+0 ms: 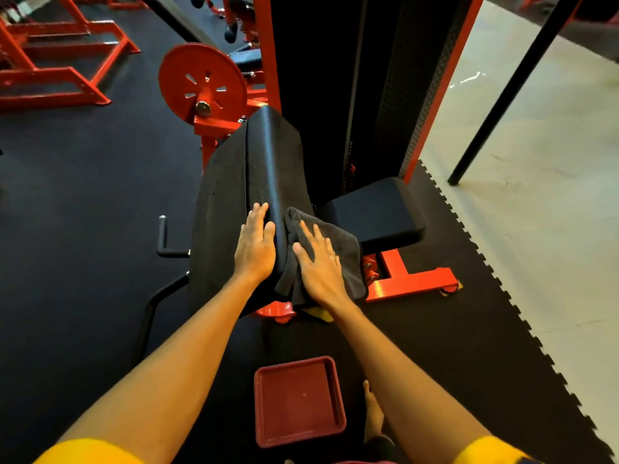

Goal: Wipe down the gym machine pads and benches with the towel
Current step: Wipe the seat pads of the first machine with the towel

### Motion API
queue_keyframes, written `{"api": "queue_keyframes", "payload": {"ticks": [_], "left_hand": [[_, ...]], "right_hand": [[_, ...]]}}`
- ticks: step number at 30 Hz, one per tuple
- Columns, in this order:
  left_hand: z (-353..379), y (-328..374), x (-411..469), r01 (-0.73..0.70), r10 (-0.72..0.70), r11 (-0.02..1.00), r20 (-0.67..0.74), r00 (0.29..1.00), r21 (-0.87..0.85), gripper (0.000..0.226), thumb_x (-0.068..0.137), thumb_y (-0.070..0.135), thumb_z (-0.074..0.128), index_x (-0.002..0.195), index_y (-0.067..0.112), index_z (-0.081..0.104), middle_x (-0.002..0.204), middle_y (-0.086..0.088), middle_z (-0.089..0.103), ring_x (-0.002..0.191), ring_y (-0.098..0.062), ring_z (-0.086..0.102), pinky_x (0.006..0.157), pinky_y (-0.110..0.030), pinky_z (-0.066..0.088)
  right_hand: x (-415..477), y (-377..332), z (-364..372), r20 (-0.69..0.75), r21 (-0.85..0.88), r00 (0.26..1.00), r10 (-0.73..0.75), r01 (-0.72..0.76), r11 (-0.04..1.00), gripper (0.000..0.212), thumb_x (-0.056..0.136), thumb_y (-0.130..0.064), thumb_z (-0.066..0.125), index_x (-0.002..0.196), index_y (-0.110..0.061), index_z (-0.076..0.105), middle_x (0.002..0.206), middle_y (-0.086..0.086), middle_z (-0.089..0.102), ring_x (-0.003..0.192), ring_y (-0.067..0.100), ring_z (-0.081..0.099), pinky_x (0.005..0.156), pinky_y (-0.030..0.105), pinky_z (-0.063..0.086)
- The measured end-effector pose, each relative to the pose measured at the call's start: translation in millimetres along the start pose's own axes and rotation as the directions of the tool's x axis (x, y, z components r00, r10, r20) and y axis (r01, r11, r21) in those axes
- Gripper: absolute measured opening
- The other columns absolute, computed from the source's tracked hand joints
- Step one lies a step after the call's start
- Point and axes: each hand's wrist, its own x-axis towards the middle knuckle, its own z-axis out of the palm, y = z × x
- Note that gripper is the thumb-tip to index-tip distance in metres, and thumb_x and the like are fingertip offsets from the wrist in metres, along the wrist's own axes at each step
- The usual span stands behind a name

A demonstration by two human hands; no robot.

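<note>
The person leans over a black back pad (274, 155) that stands tilted on a red machine frame (402, 283). The left hand (256, 244) lies flat on the pad's upper edge, fingers straight and close together, the thumb on the rounded ridge; it holds nothing. The right hand (320, 266) presses down flat on a dark grey towel (350, 242), fingers spread and straight, not curled round the cloth. The towel is bunched against the right side of the pad, just beside the left hand, with its lower edge hanging toward the frame. A black seat pad (375, 212) sits to the right of the towel, low on the same frame. Behind the back pad stands a red wheel (201, 82) with slots round its hub. On the dark rubber floor (83, 195) near the person, between the forearms, lies a square red tray (298, 363), and a bare foot (371, 410) shows just to its right. Both arms end in yellow sleeves (90, 452).
</note>
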Motion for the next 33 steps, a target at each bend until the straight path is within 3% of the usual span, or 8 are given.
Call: {"api": "queue_keyframes", "payload": {"ticks": [4, 8, 12, 17, 20, 25, 29, 33], "left_hand": [[1, -1, 0, 0.0, 0.0, 1.0, 0.013, 1.0, 0.012, 0.051, 0.112, 0.03, 0.028, 0.162, 0.025, 0.021, 0.171, 0.006, 0.012, 0.155, -0.004, 0.005, 0.128, -0.032, 0.0], [0, 2, -2, 0.013, -0.013, 1.0, 0.008, 1.0, 0.005, 0.051, 0.112, 0.03, 0.028, 0.162, 0.026, 0.021, 0.171, 0.007, 0.012, 0.155, -0.004, 0.006, 0.129, -0.034, 0.001], [-2, 4, -2, 0.025, -0.025, 1.0, 0.011, 1.0, 0.007, 0.051, 0.112, 0.03, 0.028, 0.162, 0.026, 0.021, 0.171, 0.007, 0.011, 0.155, -0.005, 0.006, 0.128, -0.033, 0.0], [-2, 6, -4, 0.037, -0.037, 0.999, 0.019, 0.999, 0.007, 0.051, 0.112, 0.033, 0.026, 0.162, 0.03, 0.02, 0.171, 0.01, 0.008, 0.155, -0.007, 0.004, 0.128, -0.035, 0.0], [-1, 7, -6, 0.042, -0.042, 0.999, 0.018, 0.999, -0.003, 0.051, 0.112, 0.033, 0.027, 0.162, 0.03, 0.02, 0.171, 0.01, 0.008, 0.155, -0.005, 0.004, 0.128, -0.035, 0.0], [-3, 8, -4, 0.049, -0.048, 0.999, 0.016, 0.999, -0.023, 0.051, 0.112, 0.033, 0.029, 0.162, 0.03, 0.022, 0.17, 0.01, 0.01, 0.154, -0.005, 0.005, 0.128, -0.036, 0.002], [-2, 3, -1, 0.022, -0.022, 0.999, 0.008, 1.0, -0.027, 0.05, 0.111, 0.03, 0.03, 0.161, 0.029, 0.023, 0.17, 0.009, 0.013, 0.15, 0.004, 0.004, 0.129, -0.035, 0.001], [-1, 2, 1, 0.034, -0.034, 0.999, 0.002, 0.999, -0.024, 0.052, 0.111, 0.028, 0.029, 0.162, 0.027, 0.019, 0.17, 0.008, 0.014, 0.149, 0.005, 0.003, 0.128, -0.032, 0.001]], "right_hand": [[59, 11, -10, 0.048, 0.069, 0.996, 0.076, -0.079, 0.994, 0.065, 0.104, -0.059, 0.039, 0.163, -0.042, 0.017, 0.173, -0.006, 0.012, 0.159, 0.024, 0.009, 0.128, 0.051, 0.01], [90, 9, -24, 0.134, 0.207, 0.968, 0.212, -0.236, 0.949, 0.061, 0.11, -0.047, 0.039, 0.163, -0.023, 0.023, 0.166, 0.009, 0.032, 0.151, 0.032, 0.033, 0.12, 0.04, 0.026], [70, 6, -22, 0.089, 0.109, 0.923, 0.374, -0.382, 0.918, 0.069, 0.099, -0.066, 0.033, 0.158, -0.029, 0.032, 0.155, 0.017, 0.046, 0.14, 0.043, 0.043, 0.117, 0.052, 0.033], [-4, 10, -16, -0.002, 0.12, 0.904, 0.427, -0.424, 0.898, 0.065, 0.102, -0.064, 0.033, 0.16, -0.036, 0.023, 0.153, 0.017, 0.048, 0.14, 0.044, 0.042, 0.115, 0.051, 0.031], [11, 9, -15, 0.001, 0.109, 0.905, 0.426, -0.424, 0.899, 0.061, 0.101, -0.061, 0.032, 0.159, -0.042, 0.024, 0.154, 0.011, 0.049, 0.14, 0.041, 0.044, 0.117, 0.053, 0.031], [110, -26, -18, 0.017, 0.059, 0.946, 0.323, -0.324, 0.944, 0.063, 0.096, -0.061, 0.03, 0.158, -0.052, 0.022, 0.16, 0.011, 0.041, 0.14, 0.04, 0.045, 0.116, 0.055, 0.035], [113, -50, -11, 0.07, -0.018, 0.992, 0.103, -0.102, 0.995, 0.056, 0.109, -0.053, 0.033, 0.162, -0.048, 0.015, 0.174, 0.001, 0.006, 0.159, 0.03, 0.005, 0.126, 0.057, 0.005], [48, -30, -9, 0.136, -0.066, 0.971, -0.196, 0.206, 0.976, 0.056, 0.108, -0.051, 0.039, 0.158, -0.056, 0.016, 0.173, -0.01, -0.002, 0.159, 0.02, -0.008, 0.124, 0.051, -0.009]]}}
